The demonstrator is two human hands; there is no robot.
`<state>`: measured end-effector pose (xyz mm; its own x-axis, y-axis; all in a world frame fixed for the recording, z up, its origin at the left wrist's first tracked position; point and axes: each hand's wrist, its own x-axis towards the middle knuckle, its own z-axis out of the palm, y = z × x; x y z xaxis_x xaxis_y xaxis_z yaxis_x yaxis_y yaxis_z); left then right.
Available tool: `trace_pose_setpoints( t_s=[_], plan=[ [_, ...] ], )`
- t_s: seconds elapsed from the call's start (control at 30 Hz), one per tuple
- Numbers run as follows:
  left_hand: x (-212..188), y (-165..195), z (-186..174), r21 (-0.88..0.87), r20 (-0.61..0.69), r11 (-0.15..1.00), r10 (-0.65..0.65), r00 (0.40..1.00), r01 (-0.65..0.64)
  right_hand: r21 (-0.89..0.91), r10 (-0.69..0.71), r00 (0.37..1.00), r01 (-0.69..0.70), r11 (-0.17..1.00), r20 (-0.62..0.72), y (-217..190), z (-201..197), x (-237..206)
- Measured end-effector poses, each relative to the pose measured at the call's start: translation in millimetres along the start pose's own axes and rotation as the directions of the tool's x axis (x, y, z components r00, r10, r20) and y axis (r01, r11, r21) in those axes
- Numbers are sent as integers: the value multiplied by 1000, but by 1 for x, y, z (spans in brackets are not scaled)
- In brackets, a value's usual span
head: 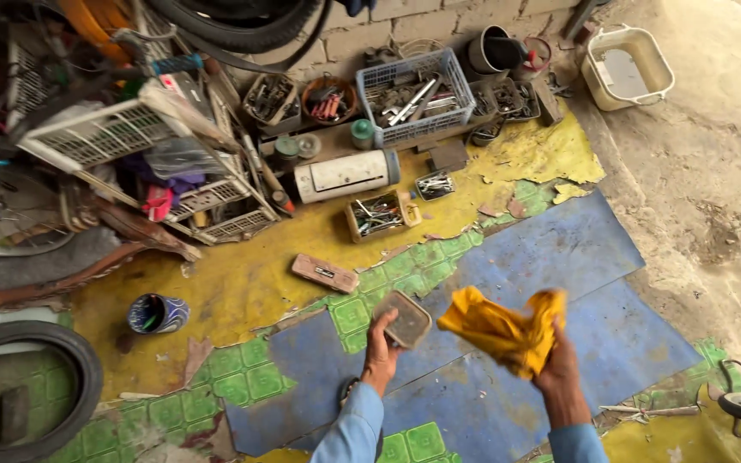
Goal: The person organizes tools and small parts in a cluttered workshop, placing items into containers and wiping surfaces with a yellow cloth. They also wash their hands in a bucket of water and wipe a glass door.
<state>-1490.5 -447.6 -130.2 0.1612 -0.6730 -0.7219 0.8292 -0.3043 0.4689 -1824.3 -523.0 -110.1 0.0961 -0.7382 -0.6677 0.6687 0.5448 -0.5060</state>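
Two bare hands reach out over a worn floor covering of blue sheet (559,257) and peeling green-and-yellow patterned vinyl, each with something in its grip. The left hand (381,339) is clenched around the lower edge of a small, flat, rounded-square container of brownish plastic (406,319), tilted so its dusty broad face turns up toward the camera, which suits looking at it or wiping it. The right hand (557,367) grasps a crumpled yellow cloth (501,330) bunched into a loose wad; the cloth sits just beside the container without touching it. Both light-blue sleeves (355,429) show at the lower edge. Past the hands, tools lie sorted along a brick wall: a blue plastic basket (413,96) with wrenches, a small open wooden box of bits and screws (377,214), and a white cylindrical canister lying on its side (345,176). A brown rectangular block (325,273) lies flat on the yellow patch, and a blue-and-white patterned cup (157,313) lies tipped over to the left. White wire racks (113,133) and bicycle parts pile up at far left, a black rubber tyre (45,377) rests at lower left, and a cream plastic tub (626,66) stands on bare concrete at upper right.
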Motion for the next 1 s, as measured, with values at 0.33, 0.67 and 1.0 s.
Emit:
trace_pose_setpoints(
  t_s=[0.33,0.67,1.0],
  plan=[
    [6,162,-3,-29,40,988,154,987,-153,9,55,995,-56,998,81,36,198,48],
    [50,249,-7,-21,-64,979,201,977,-203,-205,4,995,-25,979,-100,29,278,98],
    [134,326,55,-24,-118,963,263,957,-268,-150,36,985,-62,987,-167,13,333,228]
  ],
)
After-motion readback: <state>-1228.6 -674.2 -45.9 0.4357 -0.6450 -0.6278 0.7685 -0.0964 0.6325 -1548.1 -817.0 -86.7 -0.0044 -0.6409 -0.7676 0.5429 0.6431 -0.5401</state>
